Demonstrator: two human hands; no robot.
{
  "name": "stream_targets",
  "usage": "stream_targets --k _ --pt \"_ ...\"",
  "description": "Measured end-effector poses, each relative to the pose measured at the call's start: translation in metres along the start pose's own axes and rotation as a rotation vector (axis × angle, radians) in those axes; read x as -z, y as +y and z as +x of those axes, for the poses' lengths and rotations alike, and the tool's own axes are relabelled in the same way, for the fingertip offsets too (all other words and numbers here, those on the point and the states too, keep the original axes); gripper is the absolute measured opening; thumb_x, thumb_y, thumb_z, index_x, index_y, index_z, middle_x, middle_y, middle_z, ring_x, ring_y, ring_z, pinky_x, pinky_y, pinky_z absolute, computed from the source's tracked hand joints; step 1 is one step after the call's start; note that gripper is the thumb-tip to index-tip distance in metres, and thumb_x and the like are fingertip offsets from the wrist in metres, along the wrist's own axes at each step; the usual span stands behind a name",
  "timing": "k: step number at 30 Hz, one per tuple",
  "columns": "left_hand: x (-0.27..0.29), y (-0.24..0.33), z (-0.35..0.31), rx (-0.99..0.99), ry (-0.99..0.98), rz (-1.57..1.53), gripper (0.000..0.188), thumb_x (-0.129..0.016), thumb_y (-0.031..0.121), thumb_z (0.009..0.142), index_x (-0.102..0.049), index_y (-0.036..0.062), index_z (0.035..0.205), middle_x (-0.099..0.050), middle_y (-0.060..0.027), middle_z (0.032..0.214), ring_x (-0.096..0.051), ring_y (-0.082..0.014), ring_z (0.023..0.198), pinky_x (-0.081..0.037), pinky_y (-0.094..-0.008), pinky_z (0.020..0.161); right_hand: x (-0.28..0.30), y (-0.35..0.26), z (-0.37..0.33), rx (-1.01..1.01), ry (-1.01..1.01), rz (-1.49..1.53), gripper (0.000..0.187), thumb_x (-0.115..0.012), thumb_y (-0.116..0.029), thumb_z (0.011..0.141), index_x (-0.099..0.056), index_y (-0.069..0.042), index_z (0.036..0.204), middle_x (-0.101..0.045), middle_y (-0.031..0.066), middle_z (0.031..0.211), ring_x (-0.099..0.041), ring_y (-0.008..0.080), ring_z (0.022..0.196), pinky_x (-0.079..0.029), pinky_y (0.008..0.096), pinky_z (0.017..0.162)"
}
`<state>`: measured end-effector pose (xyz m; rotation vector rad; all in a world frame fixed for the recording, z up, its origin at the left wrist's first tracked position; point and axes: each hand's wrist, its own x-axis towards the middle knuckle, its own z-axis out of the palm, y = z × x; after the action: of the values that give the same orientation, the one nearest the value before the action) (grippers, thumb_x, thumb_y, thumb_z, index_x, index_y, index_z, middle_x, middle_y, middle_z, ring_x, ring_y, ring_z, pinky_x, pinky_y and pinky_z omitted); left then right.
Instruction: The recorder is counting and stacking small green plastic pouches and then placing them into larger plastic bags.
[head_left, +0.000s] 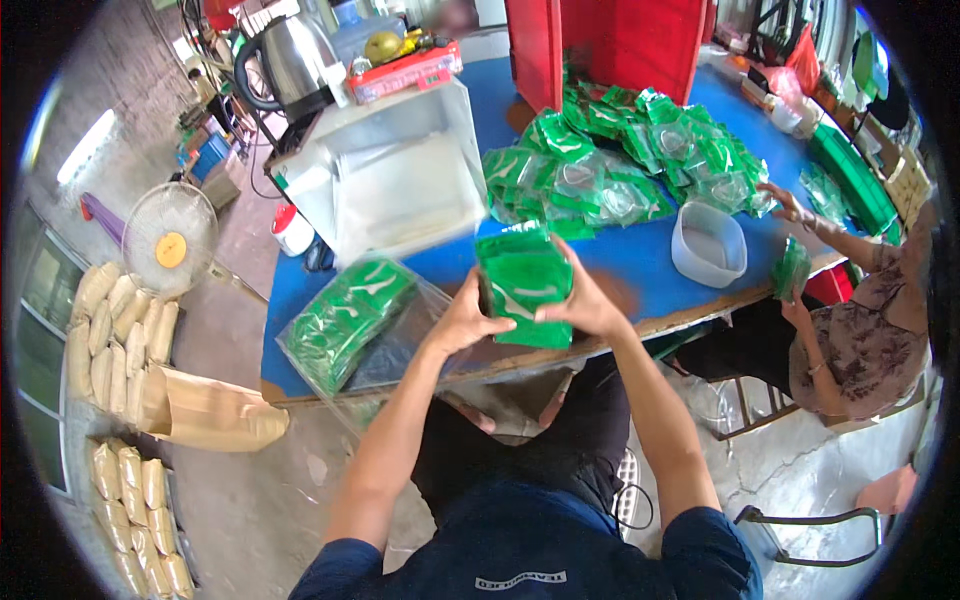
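One head-worn fisheye view — looking steeply down, close over the blue table (620,255).

Stack of packets (524,285) between both hands, bagged packets (345,318) left, loose heap (625,165) behind on table (640,262).

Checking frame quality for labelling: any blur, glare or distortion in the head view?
Head view: strong fisheye, blue table edge bows, black corners; stack of green sachets between left hand and right hand slightly motion-blurred; glare on clear plastic bag.
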<state>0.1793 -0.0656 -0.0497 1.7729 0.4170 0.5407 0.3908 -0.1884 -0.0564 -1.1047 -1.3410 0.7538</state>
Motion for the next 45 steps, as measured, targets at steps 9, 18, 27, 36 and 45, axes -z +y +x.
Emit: stream_targets --k 9,18,27,36,45 --pt "-0.002 0.021 0.002 -0.021 0.018 -0.22 0.103 -0.081 -0.006 0.071 -0.022 0.0093 0.154 -0.051 -0.0114 0.139 -0.048 -0.0218 0.132 -0.041 -0.0391 0.111 -0.008 -0.036 0.0 -0.048 -0.002 -0.305 0.122 -0.095 -0.026 0.063 -0.019 -0.005 0.156 -0.043 0.0236 0.149 -0.042 0.0371 0.14 -0.035 0.0422 0.117" --pt "-0.011 0.026 0.001 -0.116 0.11 -0.371 0.123 -0.086 -0.005 0.068 -0.005 0.0136 0.159 -0.043 -0.011 0.147 -0.043 -0.0252 0.138 -0.041 -0.0397 0.112 -0.014 -0.028 0.012 -0.011 -0.014 -0.458 0.112 -0.096 -0.027 0.061 -0.031 -0.002 0.148 -0.043 0.0239 0.145 -0.043 0.0375 0.134 -0.038 0.0443 0.111" --pt "-0.008 0.001 -0.001 -0.044 0.077 -0.264 0.118 -0.088 -0.001 0.068 -0.012 0.0098 0.158 -0.042 -0.0101 0.146 -0.045 -0.022 0.135 -0.04 -0.0386 0.113 -0.017 -0.021 0.004 -0.234 -0.055 -0.435 0.113 -0.094 -0.04 0.06 -0.027 0.001 0.141 -0.055 0.0285 0.13 -0.053 0.0445 0.125 -0.044 0.0491 0.105" --pt "0.0 -0.025 -0.005 -0.065 -0.017 0.064 0.099 -0.088 0.003 0.071 -0.023 0.0028 0.146 -0.046 -0.0119 0.138 -0.048 -0.0215 0.129 -0.043 -0.0377 0.11 -0.022 -0.001 -0.006 -0.055 -0.055 -0.655 0.109 -0.093 -0.046 0.055 -0.038 0.004 0.135 -0.05 0.0229 0.125 -0.048 0.0423 0.126 -0.032 0.0475 0.115" --pt "-0.014 0.024 -0.03 -0.196 0.195 0.248 0.079 -0.09 0.009 0.07 -0.046 0.0034 0.136 -0.064 -0.0113 0.124 -0.062 -0.02 0.114 -0.051 -0.0377 0.097 0.007 -0.078 -0.008 -0.099 -0.148 -0.204 0.11 -0.089 -0.039 0.07 -0.027 0.001 0.151 -0.043 0.0238 0.148 -0.043 0.0364 0.139 -0.038 0.0432 0.115"
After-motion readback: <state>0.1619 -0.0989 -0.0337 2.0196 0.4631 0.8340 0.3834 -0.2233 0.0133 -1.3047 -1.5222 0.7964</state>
